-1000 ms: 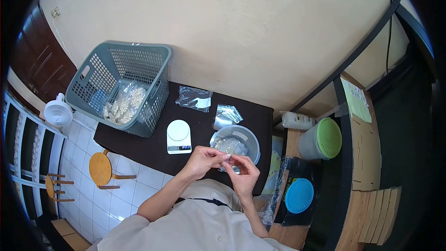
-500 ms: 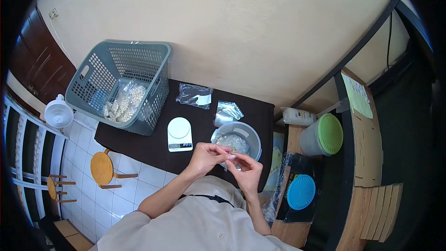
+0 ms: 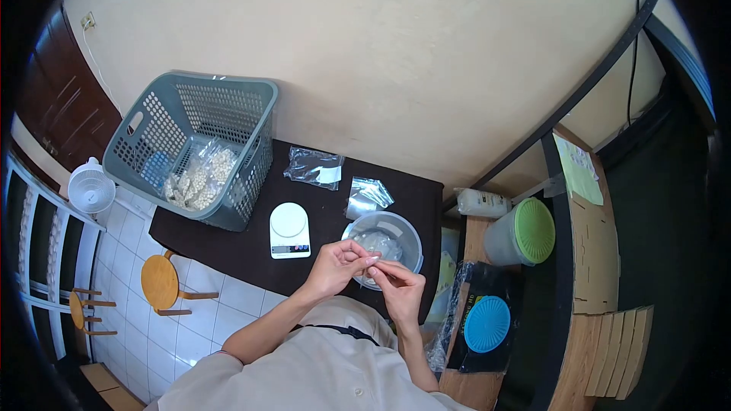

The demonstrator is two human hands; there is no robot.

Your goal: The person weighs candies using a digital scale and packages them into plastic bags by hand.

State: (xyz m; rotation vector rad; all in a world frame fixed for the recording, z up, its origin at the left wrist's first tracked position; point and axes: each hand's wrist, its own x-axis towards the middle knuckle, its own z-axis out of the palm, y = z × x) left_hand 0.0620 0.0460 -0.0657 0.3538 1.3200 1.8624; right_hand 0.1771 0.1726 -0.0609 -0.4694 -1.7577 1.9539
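My left hand [image 3: 340,265] and my right hand [image 3: 399,283] meet over the near side of a translucent plastic tub [image 3: 407,227]. Both are closed in a pinch, fingertips touching, on what looks like the edge of a clear plastic bag; most of it is hidden by my fingers. Inside the tub lies more clear plastic [image 3: 381,243] with pale contents I cannot make out. To the left of my hands stands a white kitchen scale [image 3: 290,230] with nothing on its plate. Behind the tub are flat silvery pouches [image 3: 370,196].
A grey-green laundry basket [image 3: 263,118] holding bags of small whitish pieces [image 3: 202,183] stands at the table's left. Clear plastic packaging [image 3: 312,167] lies near the wall. On the right are a green-lidded container [image 3: 533,232], a blue lid [image 3: 487,324] and a shelf. A wooden stool [image 3: 160,281] stands left.
The view has shifted slightly, so the table sits a little lower and further left. My fingertips have drawn closer together at the pinch over the tub.
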